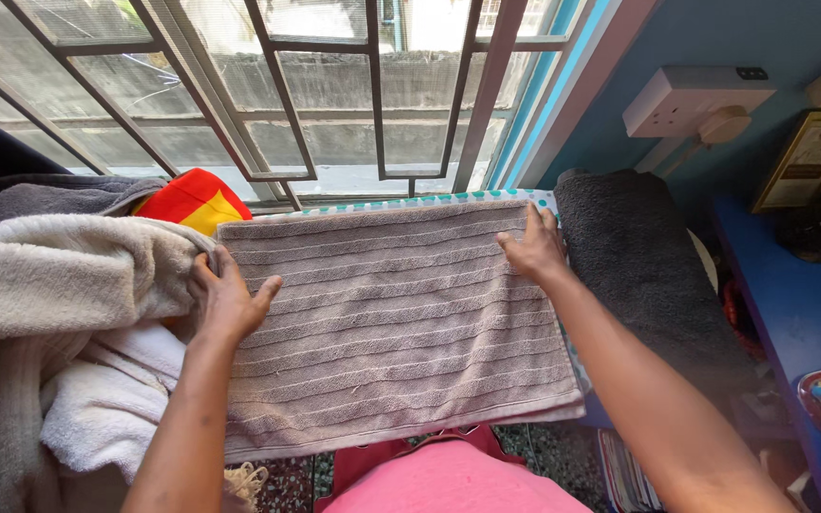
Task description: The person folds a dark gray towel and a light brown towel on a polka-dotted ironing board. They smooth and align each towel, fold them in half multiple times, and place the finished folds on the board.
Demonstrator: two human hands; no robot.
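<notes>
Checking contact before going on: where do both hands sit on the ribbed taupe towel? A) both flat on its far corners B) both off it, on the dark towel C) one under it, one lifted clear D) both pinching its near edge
A: the left hand and right hand lie flat on the far corners of the ribbed taupe towel.

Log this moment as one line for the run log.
left hand: flat on towel left edge | right hand: flat on far right corner | towel: spread, folded | beside: beige pile, dark towel

Taupe ribbed towel with raised horizontal stripes, over a white cloth dotted teal. Cream towels, charcoal rolled towel, red-and-yellow fabric. Blue wall, pink garment.
</notes>
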